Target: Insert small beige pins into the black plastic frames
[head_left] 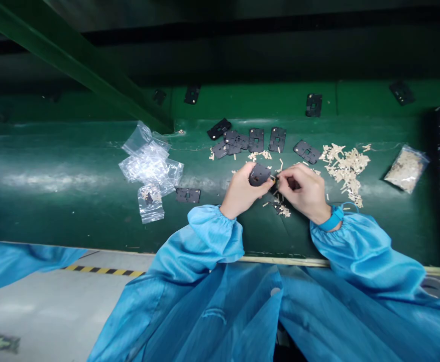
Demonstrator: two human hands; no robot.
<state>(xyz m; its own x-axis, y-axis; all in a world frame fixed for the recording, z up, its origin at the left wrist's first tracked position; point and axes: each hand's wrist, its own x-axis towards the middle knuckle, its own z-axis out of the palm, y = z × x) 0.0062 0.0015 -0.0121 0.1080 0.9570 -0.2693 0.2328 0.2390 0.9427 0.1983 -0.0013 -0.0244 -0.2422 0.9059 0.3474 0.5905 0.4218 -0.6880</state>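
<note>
Black plate (pixel 258 173) between left fingers (pixel 245 171).

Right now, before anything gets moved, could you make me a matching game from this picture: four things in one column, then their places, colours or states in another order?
Things:
1. Left hand
2. Wristband
3. Filled bag
4. Heap of clear bags

Descriptions:
A. right of the loose pale pieces
B. on the table, in the picture's left half
C. holding a black plate
D. bright blue

Pairs: 1-C, 2-D, 3-A, 4-B
</note>
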